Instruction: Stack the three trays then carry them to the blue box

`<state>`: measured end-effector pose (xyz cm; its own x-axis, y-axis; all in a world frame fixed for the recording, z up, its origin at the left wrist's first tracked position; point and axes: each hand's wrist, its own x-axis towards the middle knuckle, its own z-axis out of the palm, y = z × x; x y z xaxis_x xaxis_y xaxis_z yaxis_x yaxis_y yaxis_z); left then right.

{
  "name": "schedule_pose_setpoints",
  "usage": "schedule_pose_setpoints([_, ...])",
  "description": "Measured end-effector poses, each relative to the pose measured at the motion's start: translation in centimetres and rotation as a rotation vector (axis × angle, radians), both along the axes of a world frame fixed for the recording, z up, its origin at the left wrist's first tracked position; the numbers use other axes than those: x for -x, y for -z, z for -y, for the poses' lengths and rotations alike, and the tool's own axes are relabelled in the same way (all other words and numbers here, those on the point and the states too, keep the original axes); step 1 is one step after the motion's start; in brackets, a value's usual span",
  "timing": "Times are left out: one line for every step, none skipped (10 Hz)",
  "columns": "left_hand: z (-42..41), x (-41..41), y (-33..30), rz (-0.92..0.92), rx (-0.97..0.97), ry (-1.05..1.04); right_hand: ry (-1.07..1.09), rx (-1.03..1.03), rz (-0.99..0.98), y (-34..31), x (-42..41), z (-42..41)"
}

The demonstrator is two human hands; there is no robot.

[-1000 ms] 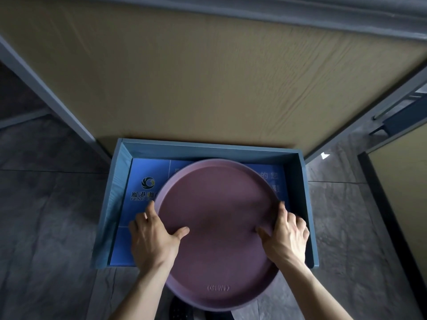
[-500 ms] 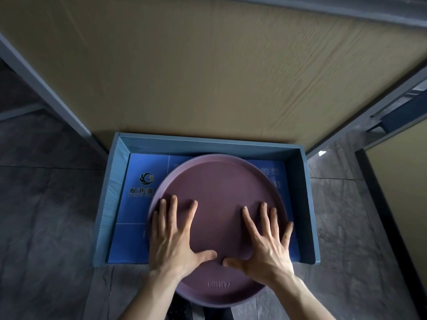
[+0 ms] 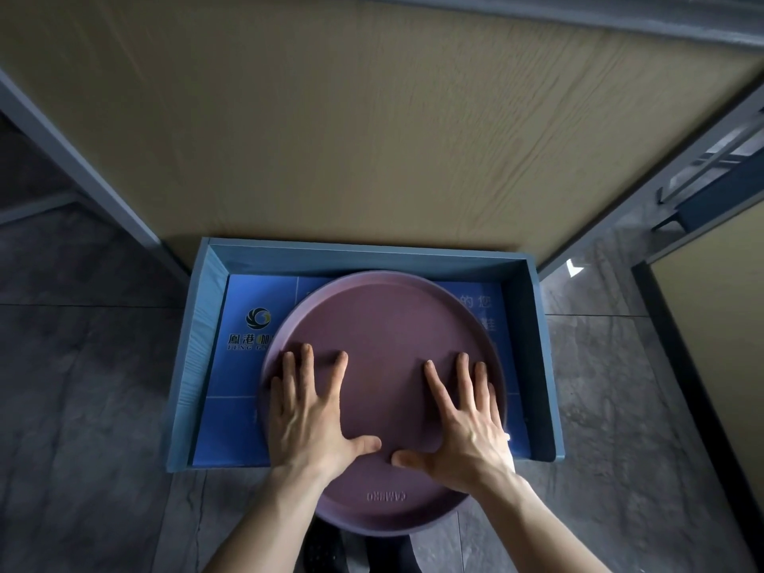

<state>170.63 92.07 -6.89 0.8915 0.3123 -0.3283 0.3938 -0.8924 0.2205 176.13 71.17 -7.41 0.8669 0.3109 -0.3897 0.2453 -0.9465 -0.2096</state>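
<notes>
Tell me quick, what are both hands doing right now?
Left hand: open, flat on the purple tray, holding nothing.
Right hand: open, flat on the same tray, holding nothing.

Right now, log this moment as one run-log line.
stage: placing | left hand: flat, open on tray | right hand: flat, open on tray | purple tray: in blue box, near edge overhanging | stack count: cannot tell

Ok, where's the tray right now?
In the head view the tray sits centre frame, mostly inside the blue box, its near edge sticking out past the box's open front. The left hand and right hand lie flat on it.
</notes>
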Motion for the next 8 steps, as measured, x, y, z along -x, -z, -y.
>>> schedule_pose_setpoints([0.4, 0.6, -0.3, -0.038, -0.004, 0.041, -0.032, 0.032, -0.037, -0.3, -0.3, 0.1])
schedule_pose_setpoints([0.5, 1.6, -0.2, -0.065, -0.028, 0.09, -0.08, 0.075, -0.07, -0.6, -0.5, 0.3])
schedule_pose_setpoints([0.5, 1.6, -0.1, -0.067, -0.037, 0.099, -0.082, 0.084, -0.06, -0.7, -0.5, 0.2])
schedule_pose_setpoints([0.5, 1.6, 0.0, -0.078, -0.041, 0.104, -0.069, 0.083, -0.052, -0.5, -0.3, 0.0])
schedule_pose_setpoints([0.7, 1.4, -0.3, -0.086, -0.039, 0.099, -0.059, 0.08, -0.042, -0.6, -0.2, -0.1])
schedule_pose_setpoints([0.8, 1.3, -0.9, -0.123, -0.061, 0.122, -0.055, 0.117, -0.037, -1.1, -0.1, -0.3])
schedule_pose_setpoints([0.9, 1.7, -2.1, -0.097, -0.058, 0.136, -0.018, 0.127, -0.034, -2.4, 0.6, -0.7])
schedule_pose_setpoints([0.3, 2.2, -3.0, -0.064, -0.035, 0.17, -0.022, 0.107, -0.077, -3.6, 1.2, -0.8])
